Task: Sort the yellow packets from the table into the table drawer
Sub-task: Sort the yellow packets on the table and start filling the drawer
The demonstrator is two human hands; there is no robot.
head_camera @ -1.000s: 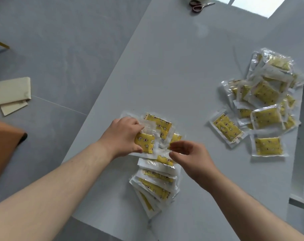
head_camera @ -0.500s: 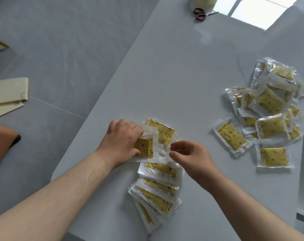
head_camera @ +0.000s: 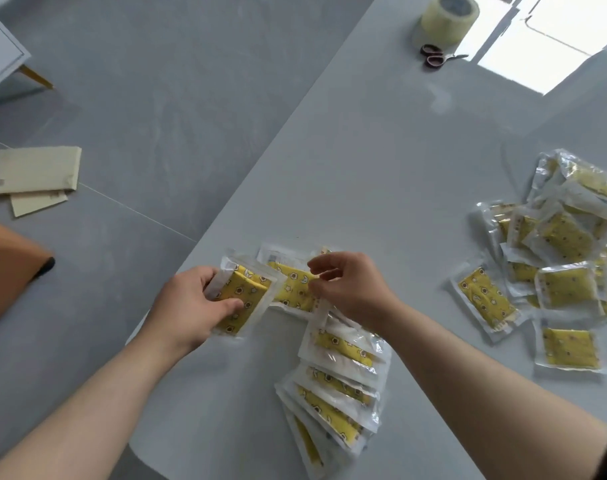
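The left hand [head_camera: 187, 306] grips one yellow packet [head_camera: 241, 295] — thumb across its face, fingers curled round its left edge — at the near-left part of the table [head_camera: 381, 161]. The right hand [head_camera: 347, 289] is just beside it, fingertips pinched together over a second packet [head_camera: 293, 287] that lies flat; whether it actually holds that packet's edge, I cannot tell.

Below the right hand, a fanned stack [head_camera: 336, 389] of overlapping packets runs toward the near edge; about six can be counted, though the lowest ones hide under each other. On the right side a loose heap [head_camera: 565, 233] holds roughly a dozen more, too tangled for a firm count, with two packets lying clear at its near side. All are clear wrappers around a yellow pad with small printed figures; no writing on them can be read.

At the far end stand one roll of tape [head_camera: 447, 19] and one pair of scissors [head_camera: 437, 58], just beside each other. On the floor to the left lie two pale cards [head_camera: 35, 174], one overlapping the other.
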